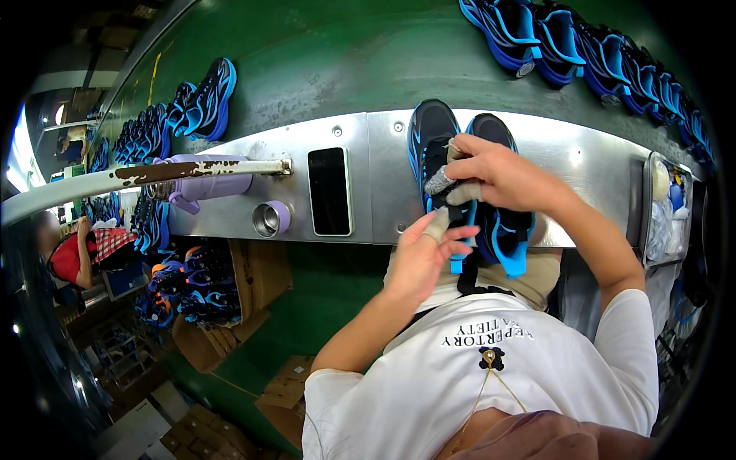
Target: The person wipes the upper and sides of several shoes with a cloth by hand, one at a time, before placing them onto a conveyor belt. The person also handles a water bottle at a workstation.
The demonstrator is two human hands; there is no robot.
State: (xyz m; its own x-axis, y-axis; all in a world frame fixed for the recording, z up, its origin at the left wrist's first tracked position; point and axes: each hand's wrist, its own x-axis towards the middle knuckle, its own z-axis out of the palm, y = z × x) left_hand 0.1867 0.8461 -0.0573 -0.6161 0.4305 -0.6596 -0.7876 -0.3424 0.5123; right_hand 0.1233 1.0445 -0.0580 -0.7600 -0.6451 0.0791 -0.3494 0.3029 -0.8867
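Observation:
A pair of black sneakers with blue soles and collars lies side by side on the metal ledge, toes pointing away from me. Both my hands are over the left sneaker (pixel 432 126). My right hand (pixel 506 175) reaches across the right sneaker (pixel 491 129), fingers bent together at the left one's laces. Pale wraps cover several of its fingertips. Lower down, near the opening, is my left hand (pixel 418 257), a wrapped fingertip and thumb close together and the other fingers stretched toward the right sneaker. Whatever either hand pinches is too small or hidden to make out.
On the metal ledge (pixel 571 165) lie a phone (pixel 328 192), a purple bottle (pixel 218 178) and its cup-like lid (pixel 270 219). A worn white bar (pixel 153 175) crosses the left. Rows of sneakers (pixel 606 57) stand on the green surface (pixel 330 61). A plastic tray (pixel 665 207) sits right; another person (pixel 77 249) is left.

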